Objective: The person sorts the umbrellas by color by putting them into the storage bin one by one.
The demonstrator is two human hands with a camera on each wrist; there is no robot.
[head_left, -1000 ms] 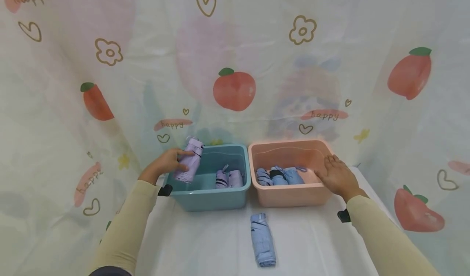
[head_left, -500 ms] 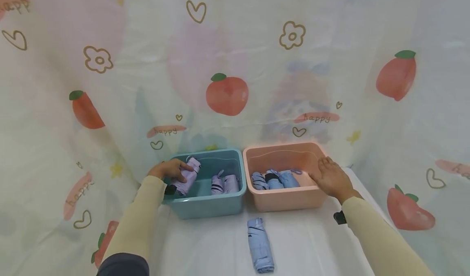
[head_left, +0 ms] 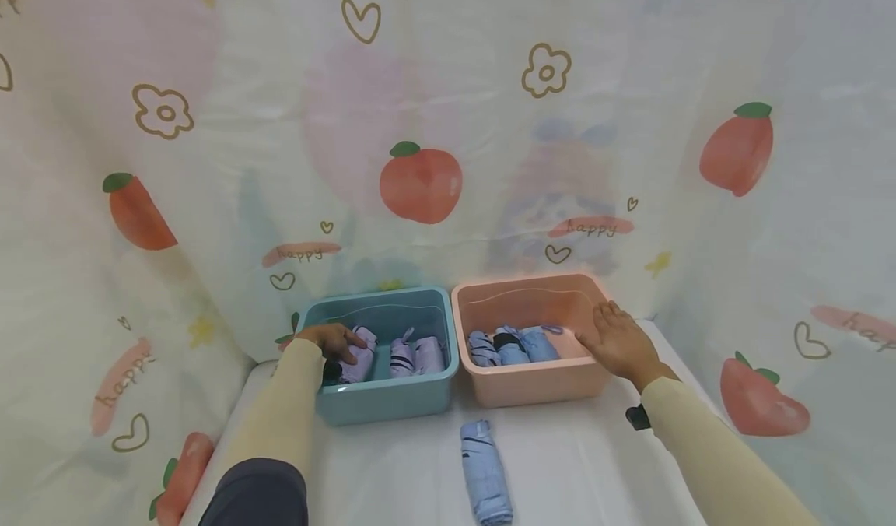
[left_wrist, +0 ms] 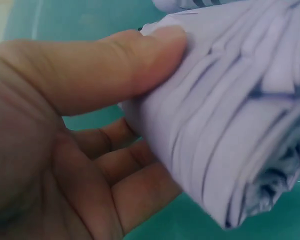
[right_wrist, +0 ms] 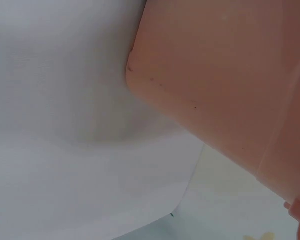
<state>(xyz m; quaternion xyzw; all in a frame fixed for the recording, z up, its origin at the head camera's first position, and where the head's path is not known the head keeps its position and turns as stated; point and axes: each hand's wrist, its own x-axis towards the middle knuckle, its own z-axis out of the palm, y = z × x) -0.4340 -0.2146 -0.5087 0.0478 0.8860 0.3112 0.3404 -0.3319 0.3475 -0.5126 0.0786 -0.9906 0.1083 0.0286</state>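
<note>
My left hand [head_left: 334,341] is inside the left part of the teal bin [head_left: 383,401], holding a folded lilac umbrella [head_left: 361,361]. In the left wrist view the thumb lies over the umbrella [left_wrist: 205,100] and the fingers curl beneath it. Two more lilac umbrellas, one striped with dark bands [head_left: 401,357] and one plainer [head_left: 428,355], lie to its right in the same bin. My right hand [head_left: 623,345] rests with straight fingers at the right rim of the peach bin [head_left: 539,386]. Inside that bin are three folded blue umbrellas [head_left: 539,345].
A blue folded umbrella [head_left: 486,471] lies on the white tablecloth [head_left: 392,479] in front of the bins. The two bins stand side by side. Behind them hangs a fruit-patterned curtain [head_left: 420,254].
My left hand has lowered the lilac umbrella from above the teal bin's left rim down into it. The right hand stays at the peach bin. The head view has shifted slightly.
</note>
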